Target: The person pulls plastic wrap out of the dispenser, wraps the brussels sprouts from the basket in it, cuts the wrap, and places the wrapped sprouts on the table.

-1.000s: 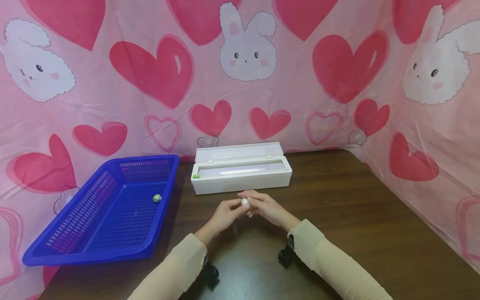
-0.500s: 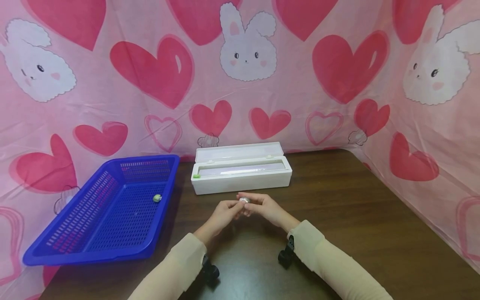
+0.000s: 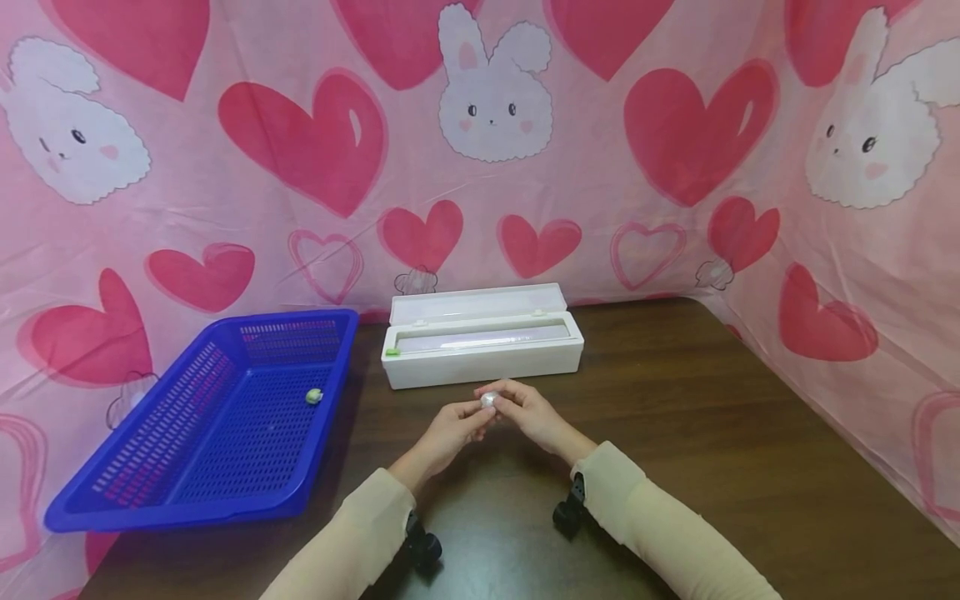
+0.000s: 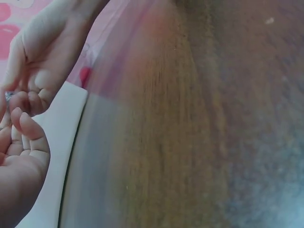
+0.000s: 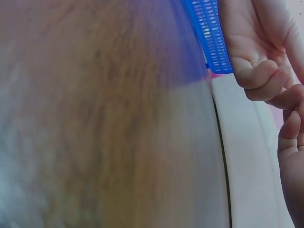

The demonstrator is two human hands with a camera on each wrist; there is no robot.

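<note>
In the head view, a small shiny whitish ball-like lump, which looks wrapped in clear film, is held between both hands over the table. My left hand pinches it from the left with thumb and fingers. From the other side my right hand grips it, fingers curved around its far side. The wrist views show the curled fingers of the left hand and the right hand meeting, with the lump mostly hidden there.
Behind the hands stands a long white box with its lid raised, a glossy strip inside and a green tab. At left, a blue plastic basket holds one small pale green lump. A pink heart-print cloth hangs behind the table.
The fingers of both hands shift around the lump, turning it and pressing at it. The hands stay in nearly the same place; box and basket have not moved.
</note>
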